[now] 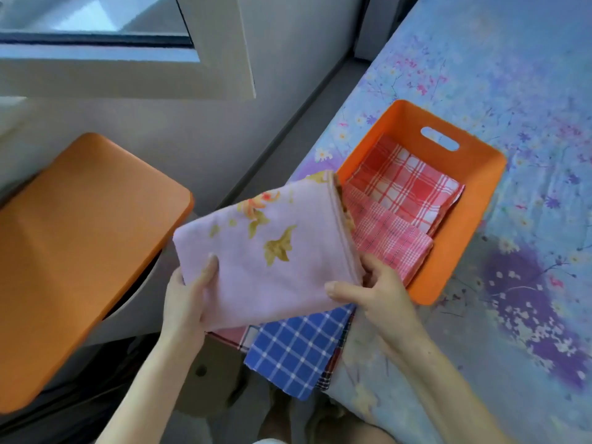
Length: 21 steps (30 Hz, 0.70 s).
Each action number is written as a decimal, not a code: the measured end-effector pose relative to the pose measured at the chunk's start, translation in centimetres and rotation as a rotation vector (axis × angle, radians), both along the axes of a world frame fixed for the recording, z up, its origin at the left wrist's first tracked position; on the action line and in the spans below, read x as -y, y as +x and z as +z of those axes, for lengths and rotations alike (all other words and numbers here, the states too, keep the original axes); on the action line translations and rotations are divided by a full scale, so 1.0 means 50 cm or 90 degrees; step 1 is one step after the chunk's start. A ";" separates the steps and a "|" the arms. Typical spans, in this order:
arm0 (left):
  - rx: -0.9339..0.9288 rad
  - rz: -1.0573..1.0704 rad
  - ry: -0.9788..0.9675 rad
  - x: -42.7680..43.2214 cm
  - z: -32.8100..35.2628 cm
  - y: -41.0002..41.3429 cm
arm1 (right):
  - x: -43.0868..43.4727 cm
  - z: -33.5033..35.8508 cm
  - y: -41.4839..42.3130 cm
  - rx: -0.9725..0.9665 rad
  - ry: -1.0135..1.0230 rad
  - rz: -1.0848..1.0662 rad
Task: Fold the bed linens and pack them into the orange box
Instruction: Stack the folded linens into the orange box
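Both hands hold a folded pink flowery cloth (269, 251) up, just beside the orange plastic box (474, 174) on the bed w/ the blue flowery sheet (512, 75). Left hand (189, 296) & right hand (374, 290) each pinch one near corner, thumb on top.

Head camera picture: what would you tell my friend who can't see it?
A left hand and right hand hold a folded pink cloth beside the orange box on a flowery bed. Two folded red checked cloths lie in the box. A blue checked cloth lies under the pink one at the bed's edge.
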<state>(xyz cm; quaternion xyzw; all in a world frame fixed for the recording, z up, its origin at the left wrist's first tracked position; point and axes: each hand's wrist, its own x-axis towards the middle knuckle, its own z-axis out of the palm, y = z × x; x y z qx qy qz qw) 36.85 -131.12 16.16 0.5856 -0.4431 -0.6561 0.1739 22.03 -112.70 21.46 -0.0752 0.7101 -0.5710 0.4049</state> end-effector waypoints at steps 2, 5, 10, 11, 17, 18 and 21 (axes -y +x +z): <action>-0.030 -0.071 -0.177 -0.005 0.050 -0.096 | -0.042 0.003 -0.045 -0.057 0.026 -0.098; 0.030 -0.237 -0.375 -0.030 0.063 -0.262 | -0.088 -0.042 -0.103 -0.068 0.091 -0.278; 0.194 -0.529 -0.520 -0.077 -0.037 -0.486 | -0.109 -0.160 -0.171 -0.026 0.280 -0.332; 0.208 -0.567 -0.529 -0.079 -0.064 -0.504 | -0.112 -0.183 -0.183 -0.030 0.328 -0.281; 0.483 -0.928 -0.786 -0.083 -0.169 -0.504 | -0.127 -0.210 -0.216 -0.292 0.743 0.200; 0.515 -0.988 -0.824 -0.090 -0.173 -0.503 | -0.127 -0.212 -0.229 -0.372 0.750 0.223; 0.576 -1.122 -0.775 -0.093 -0.187 -0.510 | -0.119 -0.234 -0.285 -0.436 0.700 0.348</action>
